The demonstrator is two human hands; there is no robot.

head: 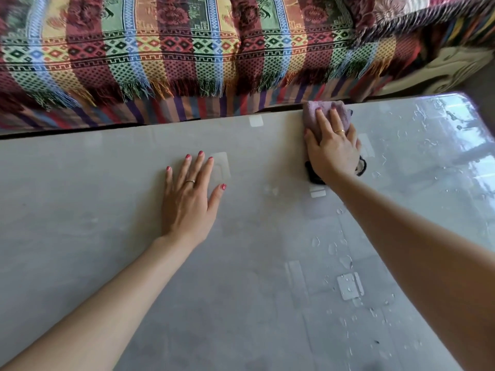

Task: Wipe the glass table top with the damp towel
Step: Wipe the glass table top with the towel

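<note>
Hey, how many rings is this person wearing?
2: one ring on the left hand, flat on the table; one ring on the right hand, pressing the towel. The right thumb is hidden.

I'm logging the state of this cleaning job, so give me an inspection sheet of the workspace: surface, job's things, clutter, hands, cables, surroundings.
Surface: glass table top, with water drops and streaks on the right part; the left part looks dry.
Job's things: purple towel at the far edge of the table, with a dark part showing under the wrist.
Clutter: nothing seen on the glass; pale fittings show through it.
Hands: right hand presses on the towel with fingers spread over it; left hand rests flat on the glass, holding nothing.
Cables: nothing seen.
Surroundings: sofa with a striped, fringed throw just beyond the far edge.
</note>
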